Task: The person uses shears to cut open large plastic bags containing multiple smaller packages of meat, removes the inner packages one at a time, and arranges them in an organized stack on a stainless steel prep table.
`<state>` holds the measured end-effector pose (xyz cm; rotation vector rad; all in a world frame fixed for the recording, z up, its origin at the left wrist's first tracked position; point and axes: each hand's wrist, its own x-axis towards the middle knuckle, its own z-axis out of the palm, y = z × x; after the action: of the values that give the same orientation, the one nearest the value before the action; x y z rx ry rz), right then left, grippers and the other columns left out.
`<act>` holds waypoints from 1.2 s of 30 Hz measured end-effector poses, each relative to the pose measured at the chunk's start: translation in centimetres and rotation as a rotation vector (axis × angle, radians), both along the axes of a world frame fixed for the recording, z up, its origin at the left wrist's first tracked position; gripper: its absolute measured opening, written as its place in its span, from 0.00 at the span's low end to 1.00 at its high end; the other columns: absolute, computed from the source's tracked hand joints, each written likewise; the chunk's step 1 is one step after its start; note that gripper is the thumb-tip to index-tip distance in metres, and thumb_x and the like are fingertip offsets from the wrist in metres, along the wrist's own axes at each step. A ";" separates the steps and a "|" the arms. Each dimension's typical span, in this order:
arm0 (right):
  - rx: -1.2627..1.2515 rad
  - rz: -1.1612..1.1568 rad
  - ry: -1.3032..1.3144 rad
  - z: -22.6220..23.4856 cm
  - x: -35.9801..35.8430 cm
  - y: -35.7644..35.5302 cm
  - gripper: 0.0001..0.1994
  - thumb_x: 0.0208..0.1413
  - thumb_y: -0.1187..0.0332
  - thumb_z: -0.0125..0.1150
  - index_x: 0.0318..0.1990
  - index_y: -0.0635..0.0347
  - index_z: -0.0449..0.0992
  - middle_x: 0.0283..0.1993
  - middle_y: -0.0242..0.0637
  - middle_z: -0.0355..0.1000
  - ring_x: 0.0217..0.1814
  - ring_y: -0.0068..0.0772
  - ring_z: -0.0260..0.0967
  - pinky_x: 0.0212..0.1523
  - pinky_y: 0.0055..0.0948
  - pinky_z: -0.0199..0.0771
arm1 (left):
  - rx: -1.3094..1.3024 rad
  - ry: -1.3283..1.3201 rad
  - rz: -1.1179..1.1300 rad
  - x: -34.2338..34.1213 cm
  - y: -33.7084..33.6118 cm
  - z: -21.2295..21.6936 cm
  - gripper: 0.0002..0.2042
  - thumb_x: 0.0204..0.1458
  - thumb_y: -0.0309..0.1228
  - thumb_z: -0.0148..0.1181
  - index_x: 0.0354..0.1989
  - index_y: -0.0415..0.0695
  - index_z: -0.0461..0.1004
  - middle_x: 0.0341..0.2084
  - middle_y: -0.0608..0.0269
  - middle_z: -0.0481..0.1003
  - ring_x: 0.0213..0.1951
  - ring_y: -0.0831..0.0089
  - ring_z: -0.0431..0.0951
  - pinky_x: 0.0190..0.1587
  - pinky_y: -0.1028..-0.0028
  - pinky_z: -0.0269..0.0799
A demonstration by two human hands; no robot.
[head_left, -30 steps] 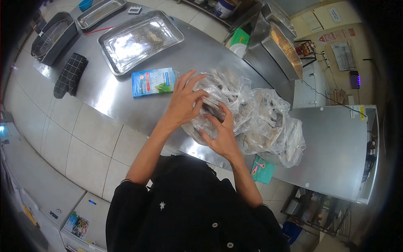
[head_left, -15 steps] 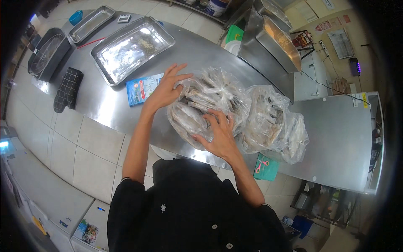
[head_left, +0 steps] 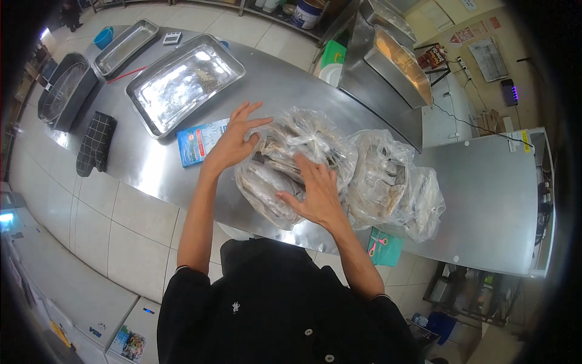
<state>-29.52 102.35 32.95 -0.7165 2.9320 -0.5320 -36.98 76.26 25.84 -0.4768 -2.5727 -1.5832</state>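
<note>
A clear plastic bag (head_left: 267, 193) of flat, silvery-brown pieces that look like dried fish lies on the steel table in front of me. My left hand (head_left: 235, 144) is at its upper left edge, fingers spread and nothing visibly gripped. Over the middle of the bag, my right hand (head_left: 316, 197) rests with fingers stretched and thumb apart, touching the plastic. A second clear bag (head_left: 379, 176) with similar contents sits against it on the right. Left of the bag, partly behind my left wrist, is a blue-and-white box (head_left: 193, 145).
The steel table (head_left: 279, 79) carries a large shallow metal tray (head_left: 140, 115) with some crumbs, a narrow tray (head_left: 124, 48), a digital timer (head_left: 172, 38) and a black checked oven mitt (head_left: 97, 144). Pink-handled scissors (head_left: 377, 244) lie on a green cloth (head_left: 389, 252) at the near edge.
My right hand's fingers have straightened and shifted a little up across the bag. My left hand stays by the bag's edge, fingers still spread. The whole view has shifted slightly.
</note>
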 end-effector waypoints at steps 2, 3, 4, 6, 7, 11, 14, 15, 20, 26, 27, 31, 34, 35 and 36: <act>-0.038 0.001 -0.018 0.1 -0.6 0.1 0.46 0.53 0.42 0.74 0.72 0.62 0.64 0.65 0.45 0.73 0.69 0.49 0.64 0.67 0.48 0.56 | -0.003 -0.003 0.010 0.1 0.1 0.1 0.27 0.56 0.18 0.60 0.64 0.55 0.79 0.78 0.58 0.58 0.80 0.48 0.47 0.79 0.50 0.49; -0.057 -0.008 -0.048 0.2 -1.0 0.1 0.46 0.54 0.41 0.73 0.72 0.62 0.65 0.65 0.47 0.73 0.69 0.52 0.64 0.68 0.50 0.55 | -0.002 -0.002 0.014 0.1 0.3 0.2 0.26 0.56 0.19 0.60 0.64 0.55 0.79 0.77 0.57 0.58 0.80 0.48 0.47 0.79 0.50 0.49; -0.076 -0.017 -0.077 0.5 -1.3 0.0 0.45 0.55 0.40 0.72 0.72 0.63 0.65 0.65 0.50 0.73 0.69 0.54 0.64 0.69 0.51 0.55 | 0.000 0.002 0.018 0.1 0.4 0.5 0.26 0.56 0.19 0.60 0.64 0.55 0.79 0.77 0.57 0.58 0.80 0.47 0.47 0.79 0.50 0.49; -0.111 -0.036 -0.108 0.4 -1.8 0.0 0.45 0.55 0.39 0.70 0.72 0.63 0.65 0.65 0.52 0.72 0.69 0.57 0.65 0.69 0.53 0.54 | -0.061 0.040 0.027 -0.1 1.0 0.4 0.26 0.56 0.19 0.61 0.64 0.54 0.79 0.77 0.56 0.59 0.79 0.47 0.48 0.78 0.51 0.50; -0.126 -0.048 -0.108 -0.2 -2.1 0.2 0.46 0.56 0.39 0.70 0.72 0.63 0.65 0.65 0.52 0.72 0.69 0.57 0.65 0.69 0.53 0.55 | -0.089 0.060 0.030 -0.2 1.3 0.4 0.26 0.56 0.19 0.61 0.64 0.53 0.79 0.76 0.55 0.59 0.79 0.47 0.49 0.78 0.52 0.50; 0.017 -0.053 0.056 -0.9 -3.4 -0.7 0.45 0.54 0.40 0.72 0.70 0.65 0.69 0.59 0.45 0.74 0.63 0.46 0.70 0.63 0.48 0.61 | -0.109 0.089 0.020 -0.7 2.3 0.5 0.25 0.56 0.20 0.61 0.64 0.51 0.79 0.75 0.53 0.60 0.79 0.46 0.50 0.78 0.51 0.51; 0.070 -0.104 -0.091 0.1 -4.5 -2.6 0.44 0.54 0.35 0.69 0.66 0.65 0.75 0.60 0.49 0.71 0.62 0.50 0.70 0.62 0.49 0.62 | -0.135 0.109 0.027 -1.0 2.6 0.6 0.26 0.56 0.19 0.61 0.64 0.51 0.79 0.75 0.52 0.61 0.78 0.46 0.51 0.78 0.51 0.52; 0.088 -0.107 -0.074 0.4 -4.5 -2.8 0.43 0.54 0.34 0.68 0.66 0.63 0.76 0.62 0.50 0.69 0.62 0.52 0.69 0.62 0.49 0.62 | -0.152 0.116 0.031 -1.0 2.8 0.6 0.26 0.55 0.18 0.60 0.64 0.51 0.79 0.74 0.52 0.61 0.78 0.46 0.51 0.77 0.51 0.52; 0.118 -0.106 0.091 0.3 -4.2 -2.0 0.42 0.53 0.31 0.67 0.65 0.56 0.79 0.74 0.54 0.58 0.65 0.61 0.64 0.64 0.55 0.59 | -0.186 0.199 0.024 -1.6 4.3 1.8 0.28 0.54 0.16 0.57 0.64 0.50 0.78 0.74 0.51 0.61 0.78 0.46 0.52 0.76 0.50 0.54; 0.177 -0.111 0.206 -1.3 -3.7 -1.1 0.42 0.52 0.31 0.67 0.65 0.55 0.79 0.75 0.53 0.57 0.70 0.66 0.57 0.72 0.64 0.50 | -0.156 0.260 -0.007 -3.1 5.2 2.2 0.27 0.53 0.16 0.55 0.63 0.49 0.79 0.74 0.51 0.62 0.77 0.46 0.54 0.75 0.50 0.55; 0.158 -0.119 0.164 -1.3 -3.6 -1.0 0.43 0.52 0.31 0.68 0.65 0.55 0.79 0.75 0.53 0.58 0.71 0.67 0.55 0.73 0.65 0.47 | -0.143 0.258 -0.017 -3.3 5.3 2.3 0.27 0.53 0.15 0.55 0.63 0.48 0.79 0.74 0.52 0.61 0.77 0.46 0.53 0.76 0.50 0.54; 0.133 -0.120 0.030 -0.6 -3.3 -1.1 0.46 0.53 0.28 0.64 0.68 0.57 0.76 0.73 0.62 0.62 0.75 0.72 0.51 0.76 0.70 0.33 | -0.154 0.266 -0.036 -4.1 5.5 2.6 0.25 0.54 0.15 0.55 0.60 0.47 0.81 0.74 0.53 0.61 0.77 0.46 0.53 0.77 0.52 0.54; 0.159 -0.114 0.038 -0.7 -3.3 -1.0 0.47 0.54 0.28 0.62 0.69 0.59 0.74 0.70 0.67 0.64 0.75 0.74 0.51 0.77 0.71 0.31 | -0.146 0.307 -0.034 -4.6 5.5 2.5 0.24 0.53 0.16 0.55 0.58 0.46 0.82 0.73 0.48 0.63 0.77 0.46 0.54 0.75 0.51 0.56; 0.168 -0.113 0.054 -0.8 -3.3 -1.0 0.47 0.53 0.28 0.63 0.69 0.59 0.74 0.69 0.67 0.64 0.75 0.75 0.52 0.77 0.72 0.32 | -0.140 0.304 -0.034 -4.7 5.5 2.6 0.24 0.53 0.16 0.55 0.58 0.46 0.83 0.73 0.48 0.63 0.77 0.45 0.54 0.75 0.51 0.56; 0.146 -0.111 0.051 -0.9 -3.5 -0.9 0.45 0.53 0.30 0.65 0.67 0.58 0.76 0.69 0.64 0.64 0.75 0.70 0.52 0.76 0.72 0.33 | -0.133 0.301 -0.032 -4.9 5.6 2.7 0.23 0.53 0.16 0.55 0.57 0.46 0.83 0.73 0.48 0.63 0.77 0.45 0.54 0.75 0.51 0.56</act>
<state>-32.97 101.45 32.04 -0.5617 3.0328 -0.3079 -41.87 81.90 28.55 -0.7116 -2.4573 -1.2414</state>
